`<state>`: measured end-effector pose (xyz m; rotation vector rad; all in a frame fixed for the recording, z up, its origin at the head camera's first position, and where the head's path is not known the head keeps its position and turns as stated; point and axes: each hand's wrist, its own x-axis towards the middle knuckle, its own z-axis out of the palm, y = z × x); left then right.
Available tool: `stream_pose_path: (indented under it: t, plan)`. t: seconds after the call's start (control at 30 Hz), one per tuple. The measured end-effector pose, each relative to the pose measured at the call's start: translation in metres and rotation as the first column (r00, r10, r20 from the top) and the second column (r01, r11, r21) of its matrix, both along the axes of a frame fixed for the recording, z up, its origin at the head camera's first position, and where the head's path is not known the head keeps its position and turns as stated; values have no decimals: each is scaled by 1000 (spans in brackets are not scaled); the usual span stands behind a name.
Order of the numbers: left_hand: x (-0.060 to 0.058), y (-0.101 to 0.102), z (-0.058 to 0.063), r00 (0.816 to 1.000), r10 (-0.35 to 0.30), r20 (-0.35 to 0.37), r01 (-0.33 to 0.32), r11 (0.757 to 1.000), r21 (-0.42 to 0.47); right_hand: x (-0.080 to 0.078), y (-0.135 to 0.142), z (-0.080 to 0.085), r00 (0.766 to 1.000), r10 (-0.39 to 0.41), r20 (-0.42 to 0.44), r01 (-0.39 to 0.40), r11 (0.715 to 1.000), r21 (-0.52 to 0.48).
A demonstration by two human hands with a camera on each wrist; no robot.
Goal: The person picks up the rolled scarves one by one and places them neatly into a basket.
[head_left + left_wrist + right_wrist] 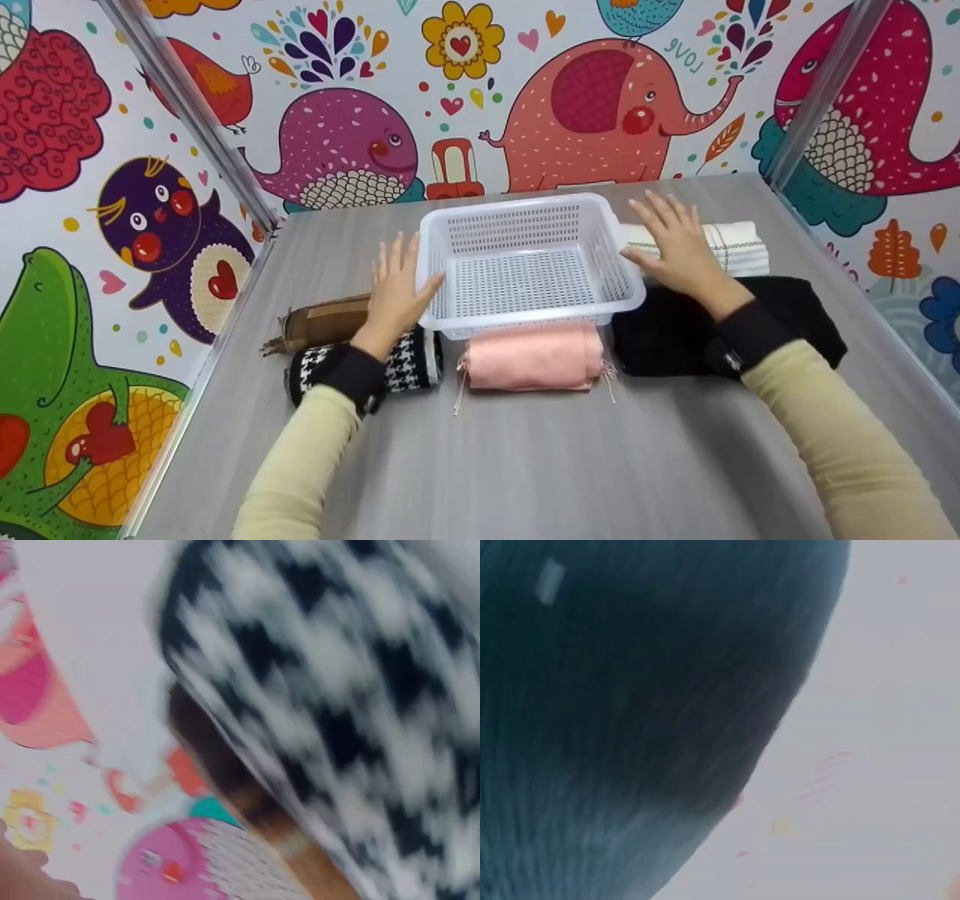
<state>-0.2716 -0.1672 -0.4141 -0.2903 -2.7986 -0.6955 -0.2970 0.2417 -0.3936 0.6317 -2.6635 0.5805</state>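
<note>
A white perforated plastic basket (536, 307) sits mid-table in the head view, its slotted floor showing. My left hand (396, 292) is at its left side with fingers straight and spread. On the opposite side my right hand (679, 251) has its fingers extended, the thumb near the rim. Whether either hand touches the basket I cannot tell. Below the left hand lies a rolled black-and-white houndstooth cloth (412, 364), blurred in the left wrist view, and behind it a brown rolled cloth (322, 319). Under the right wrist is a black folded cloth (795, 315), large in the right wrist view.
A pink rolled cloth (536, 356) with fringed ends lies just in front of the basket. A white striped cloth (739, 244) is behind the black one, partly covered by the right hand. Printed cartoon walls (465, 97) with metal posts (832, 97) border the grey table (510, 465).
</note>
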Motion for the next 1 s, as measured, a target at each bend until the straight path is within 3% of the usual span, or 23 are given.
stream_pose_path:
  t: [0.1, 0.27, 0.37, 0.5, 0.63, 0.77, 0.87, 1.0]
  plan:
    - [24, 16, -3, 991, -58, -122, 67, 995, 68, 21, -14, 1, 976, 99, -193, -110, 993, -45]
    - [59, 40, -23, 944, -144, -297, 180, 979, 97, 54, -37, -13, 862, 227, -453, -292, 953, -77]
    - [70, 49, -37, 921, -204, -333, 232, 972, 45, 67, -49, -30, 811, 312, -495, -377, 925, -34]
    - [71, 54, -54, 915, -279, -292, 278, 960, -45, 71, -61, -58, 779, 436, -450, -464, 884, 54]
    - [68, 58, -69, 927, -308, -216, 294, 951, -92, 67, -69, -82, 803, 480, -353, -474, 874, 109]
    - [66, 63, -79, 940, -302, -157, 282, 949, -142, 64, -73, -94, 867, 458, -194, -435, 888, 150]
    - [64, 65, -80, 951, -293, -94, 276, 947, -163, 61, -74, -96, 897, 438, -61, -421, 889, 179]
    - [61, 67, -75, 963, -267, 39, 269, 946, -181, 59, -77, -96, 916, 388, 101, -401, 893, 206]
